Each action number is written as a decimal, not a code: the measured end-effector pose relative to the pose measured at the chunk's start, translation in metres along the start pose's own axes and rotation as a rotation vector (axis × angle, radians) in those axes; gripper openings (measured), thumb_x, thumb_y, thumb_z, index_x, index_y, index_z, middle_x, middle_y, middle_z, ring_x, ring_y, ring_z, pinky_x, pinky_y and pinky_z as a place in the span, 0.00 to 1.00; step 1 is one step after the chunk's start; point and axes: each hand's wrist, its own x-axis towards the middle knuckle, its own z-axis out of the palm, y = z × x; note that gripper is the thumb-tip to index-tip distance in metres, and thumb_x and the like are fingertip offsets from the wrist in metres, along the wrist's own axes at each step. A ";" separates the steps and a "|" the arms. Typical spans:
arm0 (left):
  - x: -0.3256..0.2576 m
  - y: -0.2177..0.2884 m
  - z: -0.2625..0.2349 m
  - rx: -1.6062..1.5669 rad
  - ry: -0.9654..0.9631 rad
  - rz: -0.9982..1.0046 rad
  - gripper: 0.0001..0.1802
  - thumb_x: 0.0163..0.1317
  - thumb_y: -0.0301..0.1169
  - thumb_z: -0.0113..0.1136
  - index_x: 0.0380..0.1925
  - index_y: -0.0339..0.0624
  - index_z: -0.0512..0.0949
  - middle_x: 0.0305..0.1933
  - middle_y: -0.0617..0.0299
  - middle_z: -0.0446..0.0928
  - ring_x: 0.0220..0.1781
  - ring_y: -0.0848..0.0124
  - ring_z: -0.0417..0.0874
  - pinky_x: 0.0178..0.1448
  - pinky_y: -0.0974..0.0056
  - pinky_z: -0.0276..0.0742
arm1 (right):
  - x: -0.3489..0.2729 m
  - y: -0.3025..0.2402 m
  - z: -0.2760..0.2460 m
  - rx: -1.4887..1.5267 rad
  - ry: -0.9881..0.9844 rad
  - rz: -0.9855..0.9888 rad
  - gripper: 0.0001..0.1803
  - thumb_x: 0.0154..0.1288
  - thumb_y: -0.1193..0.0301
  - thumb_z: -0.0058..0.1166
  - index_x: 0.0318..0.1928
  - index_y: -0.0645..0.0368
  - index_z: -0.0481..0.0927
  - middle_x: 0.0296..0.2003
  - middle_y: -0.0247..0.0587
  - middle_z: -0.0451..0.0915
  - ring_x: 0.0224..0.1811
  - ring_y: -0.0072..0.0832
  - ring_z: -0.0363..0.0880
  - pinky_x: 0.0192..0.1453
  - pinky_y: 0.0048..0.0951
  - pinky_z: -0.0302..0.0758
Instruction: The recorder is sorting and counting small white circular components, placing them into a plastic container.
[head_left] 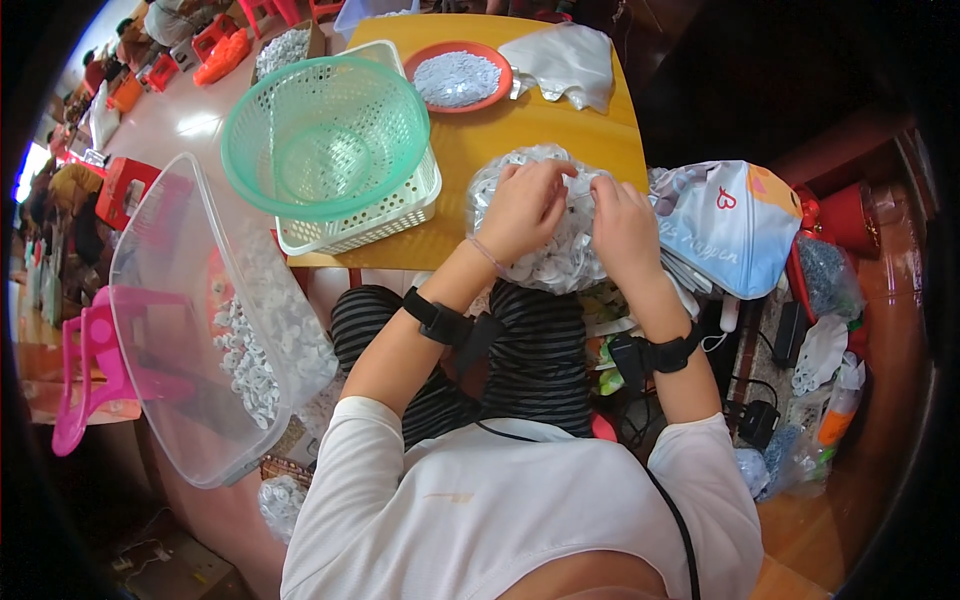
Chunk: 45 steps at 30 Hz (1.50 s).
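Note:
A clear plastic bag [555, 268] packed with small white pieces rests at the front edge of the yellow table [560, 128]. Over its top are both of my hands, close together. My left hand [530, 205] has its fingers curled, fingertips near the bag's upper part. My right hand [625, 225] bends in from the other side, with thumb and fingers drawn together. Anything pinched in either hand is too small or hidden to make out. Left of the bag, a green perforated basket [238, 160] sits on a white rectangular basket [355, 238].
A red plate [460, 108] of small pale pieces and a white plastic bag [565, 60] lie at the table's far side. At left stands a clear bin [165, 330] containing white pieces, near a pink chair [97, 345]. A printed bag [715, 235] sits right of the table.

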 end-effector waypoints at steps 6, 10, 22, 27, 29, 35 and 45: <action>0.008 -0.012 -0.010 -0.058 -0.074 -0.010 0.15 0.55 0.15 0.49 0.41 0.40 0.74 0.39 0.56 0.74 0.40 0.57 0.76 0.48 0.57 0.70 | -0.004 0.011 0.015 0.363 -0.036 0.360 0.10 0.70 0.68 0.41 0.39 0.62 0.70 0.30 0.59 0.77 0.35 0.57 0.75 0.36 0.50 0.70; 0.015 -0.010 -0.024 0.200 -0.128 0.131 0.15 0.54 0.17 0.51 0.41 0.43 0.74 0.39 0.58 0.73 0.42 0.57 0.76 0.48 0.58 0.69 | -0.005 0.010 0.017 0.524 0.033 0.412 0.12 0.71 0.66 0.42 0.36 0.64 0.70 0.30 0.60 0.76 0.35 0.58 0.74 0.34 0.47 0.70; 0.029 0.004 -0.042 0.532 -0.488 0.114 0.07 0.57 0.33 0.59 0.35 0.48 0.74 0.38 0.65 0.73 0.46 0.66 0.76 0.48 0.59 0.65 | -0.007 0.010 0.021 0.633 0.106 0.460 0.13 0.70 0.67 0.44 0.33 0.65 0.70 0.28 0.58 0.74 0.33 0.56 0.74 0.33 0.41 0.70; 0.028 0.001 -0.037 0.697 -0.141 0.262 0.06 0.58 0.35 0.59 0.34 0.48 0.79 0.32 0.64 0.74 0.37 0.62 0.76 0.49 0.57 0.66 | -0.006 0.009 0.020 0.646 0.098 0.469 0.13 0.70 0.66 0.44 0.33 0.65 0.71 0.28 0.57 0.75 0.33 0.56 0.74 0.33 0.41 0.70; 0.027 -0.004 -0.034 0.645 -0.227 0.123 0.07 0.59 0.34 0.57 0.36 0.48 0.79 0.30 0.63 0.75 0.34 0.63 0.76 0.47 0.58 0.67 | -0.005 0.009 0.021 0.648 0.088 0.490 0.13 0.70 0.66 0.44 0.33 0.65 0.71 0.28 0.57 0.75 0.33 0.56 0.74 0.33 0.41 0.70; 0.034 -0.009 -0.036 -0.132 -0.417 -0.557 0.09 0.66 0.30 0.47 0.39 0.44 0.76 0.27 0.62 0.75 0.34 0.71 0.78 0.41 0.62 0.72 | -0.005 0.005 0.019 0.636 0.113 0.501 0.14 0.69 0.65 0.45 0.32 0.64 0.72 0.26 0.56 0.75 0.31 0.54 0.74 0.33 0.41 0.69; 0.033 0.002 -0.040 0.376 -0.421 -0.085 0.08 0.62 0.33 0.52 0.33 0.42 0.78 0.32 0.50 0.79 0.34 0.52 0.79 0.41 0.54 0.73 | -0.005 0.008 0.020 0.674 0.100 0.543 0.13 0.69 0.66 0.46 0.33 0.65 0.73 0.25 0.56 0.74 0.30 0.54 0.74 0.32 0.40 0.70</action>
